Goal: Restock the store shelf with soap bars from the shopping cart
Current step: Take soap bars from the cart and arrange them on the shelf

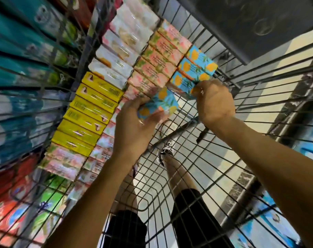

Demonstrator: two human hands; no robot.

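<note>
Head view looks down into the grey wire shopping cart (196,158), which serves as landmark. Nearest, under the cart's wire floor, show the person's two legs in dark shorts and one patterned shoe (167,151). Above the cart floor, the left hand (134,127) grips a blue soap box with orange fruit print (159,106), fingers curled around its lower end. Just right of it, the right hand (214,102) closes its fingers on another blue fruit-print soap box (183,82), the nearest of a short row of such boxes (198,63) at the cart's far side. Along the cart's left side lie rows of pink flower-print soap boxes (157,65), yellow soap boxes (91,108) and white soap boxes (123,43). Outside the cart's left wall stand blurred shelves of teal packages (21,56).
</note>
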